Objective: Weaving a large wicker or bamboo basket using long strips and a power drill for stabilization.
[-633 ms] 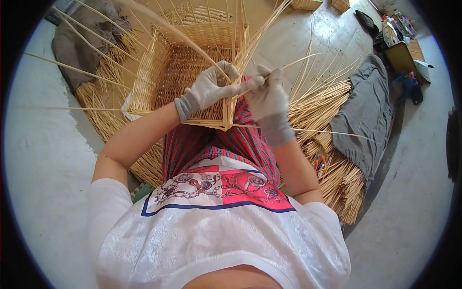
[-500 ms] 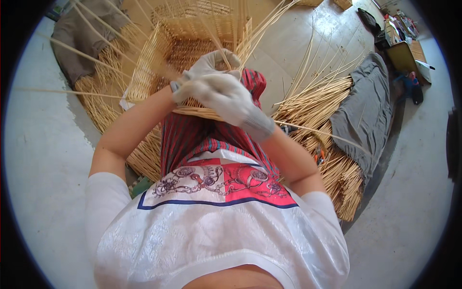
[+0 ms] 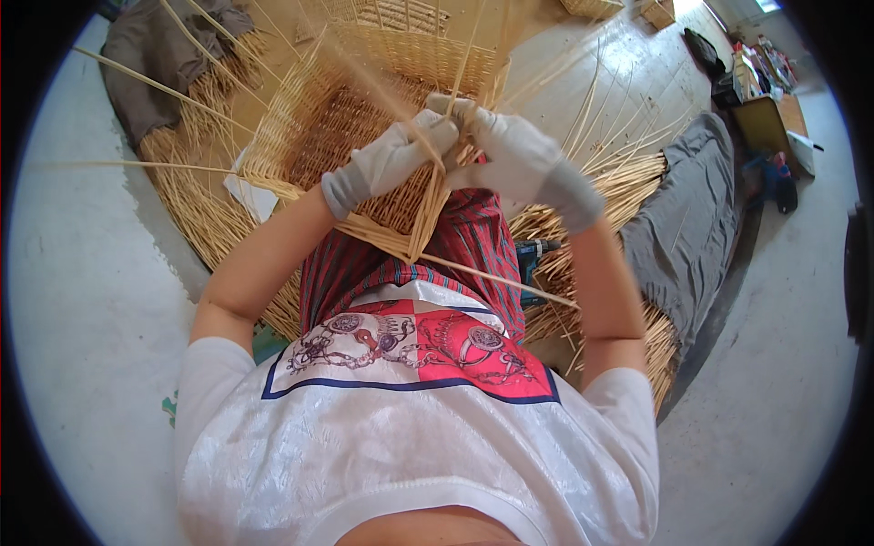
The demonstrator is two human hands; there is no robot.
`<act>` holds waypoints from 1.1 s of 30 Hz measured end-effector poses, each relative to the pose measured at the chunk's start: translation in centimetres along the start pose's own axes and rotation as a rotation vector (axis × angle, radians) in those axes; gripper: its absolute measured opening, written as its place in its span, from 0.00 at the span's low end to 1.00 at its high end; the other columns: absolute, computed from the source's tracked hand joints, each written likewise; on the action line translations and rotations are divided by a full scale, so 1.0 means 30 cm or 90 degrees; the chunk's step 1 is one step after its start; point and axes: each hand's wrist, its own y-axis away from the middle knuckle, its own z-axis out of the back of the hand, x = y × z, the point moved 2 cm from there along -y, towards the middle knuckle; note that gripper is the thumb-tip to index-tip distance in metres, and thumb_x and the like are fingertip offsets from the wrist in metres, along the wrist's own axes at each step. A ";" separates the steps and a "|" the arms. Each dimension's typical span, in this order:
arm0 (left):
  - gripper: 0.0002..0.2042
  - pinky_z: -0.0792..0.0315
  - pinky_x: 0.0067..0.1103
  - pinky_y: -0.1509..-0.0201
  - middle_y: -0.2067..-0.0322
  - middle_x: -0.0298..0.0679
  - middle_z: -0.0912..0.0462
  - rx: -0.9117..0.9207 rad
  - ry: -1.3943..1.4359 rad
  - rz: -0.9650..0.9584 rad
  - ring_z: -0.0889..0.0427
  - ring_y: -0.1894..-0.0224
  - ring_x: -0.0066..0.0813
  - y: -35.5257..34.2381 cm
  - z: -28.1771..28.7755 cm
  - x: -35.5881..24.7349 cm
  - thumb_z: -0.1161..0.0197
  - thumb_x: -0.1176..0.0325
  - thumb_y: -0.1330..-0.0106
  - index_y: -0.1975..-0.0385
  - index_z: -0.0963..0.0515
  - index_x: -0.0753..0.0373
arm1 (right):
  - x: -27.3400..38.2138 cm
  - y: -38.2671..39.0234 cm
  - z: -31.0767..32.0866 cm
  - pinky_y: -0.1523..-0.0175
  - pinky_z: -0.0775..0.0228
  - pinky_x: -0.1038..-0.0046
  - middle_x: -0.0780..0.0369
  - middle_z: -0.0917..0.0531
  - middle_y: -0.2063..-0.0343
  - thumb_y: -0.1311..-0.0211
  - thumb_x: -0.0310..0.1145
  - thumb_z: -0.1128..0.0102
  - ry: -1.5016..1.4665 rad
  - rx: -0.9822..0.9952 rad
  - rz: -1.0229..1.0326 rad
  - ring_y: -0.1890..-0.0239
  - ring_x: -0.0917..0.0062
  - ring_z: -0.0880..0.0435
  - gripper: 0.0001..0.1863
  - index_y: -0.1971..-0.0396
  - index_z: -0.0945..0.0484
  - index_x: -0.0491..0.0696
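Observation:
A rectangular wicker basket (image 3: 266,136) rests tilted before my lap, with long pale rods sticking out from its rim. My left hand (image 3: 396,159), in a white knit glove, is closed on a wicker rod (image 3: 435,177) at the basket's right-hand side. Right beside it, my right hand (image 3: 519,156), gloved too, has its fingers bent round wicker rods at the same rim. The fingertips of both hands are partly hidden among the rods. Some upright rods above the hands are smeared by motion. The near corner (image 3: 414,247) of the rim has folded, woven-in rods.
Bundles of rods lie at the left (image 3: 191,205) and right (image 3: 637,177), partly under a brown cloth (image 3: 150,68) and a grey cloth (image 3: 687,214). A teal power drill (image 3: 531,273) lies by my right knee. More wickerwork (image 3: 391,14) stands at the back; a box (image 3: 769,123) sits far right.
My hands, crossed over each other before, have moved apart, the right one further right. The basket's near corner has come into view, and the rods above have swung.

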 end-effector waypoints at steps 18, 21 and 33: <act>0.14 0.27 0.23 0.39 0.51 0.33 0.15 -0.008 0.111 0.098 0.19 0.48 0.21 -0.015 -0.024 0.041 0.36 0.66 0.27 0.46 0.18 0.63 | -0.367 0.038 0.067 0.40 0.38 0.57 0.58 0.13 0.71 0.32 0.64 0.51 0.343 -0.072 -0.394 0.57 0.61 0.15 0.30 0.70 0.13 0.53; 0.15 0.26 0.23 0.39 0.51 0.34 0.14 0.006 0.066 0.090 0.20 0.47 0.21 -0.030 -0.009 0.043 0.36 0.65 0.28 0.46 0.18 0.64 | -0.338 0.075 0.074 0.40 0.36 0.58 0.60 0.13 0.69 0.38 0.57 0.38 0.337 -0.187 -0.250 0.54 0.64 0.16 0.21 0.69 0.13 0.53; 0.17 0.26 0.18 0.53 0.61 0.29 0.15 -0.009 0.086 0.019 0.23 0.59 0.15 -0.069 0.044 0.076 0.38 0.56 0.26 0.51 0.18 0.65 | -0.222 0.041 0.023 0.40 0.31 0.65 0.65 0.16 0.62 0.62 0.43 0.18 0.248 -0.416 -0.009 0.56 0.70 0.18 0.26 0.60 0.18 0.55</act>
